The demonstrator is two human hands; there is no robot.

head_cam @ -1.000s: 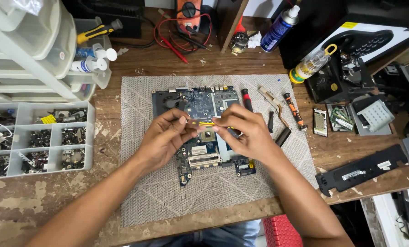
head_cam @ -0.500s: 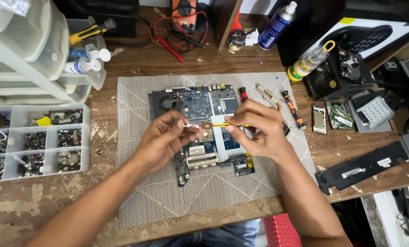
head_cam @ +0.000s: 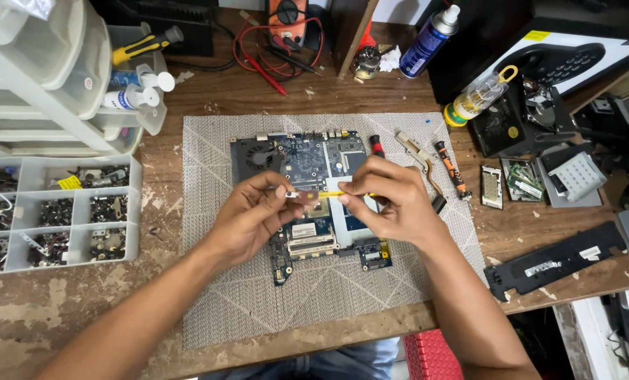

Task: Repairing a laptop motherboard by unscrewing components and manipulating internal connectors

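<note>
Worn wooden bench (head_cam: 188, 98), grey mat (head_cam: 244, 309), blue circuit board (head_cam: 307, 165) lying flat beneath both hands.

Left hand (head_cam: 248, 222) and right hand (head_cam: 392, 204) each pinch one end of a thin yellow strip (head_cam: 326, 194), held just above the board's middle with its long axis running left to right. Compared with a second ago, the hands sit slightly further apart.
</note>
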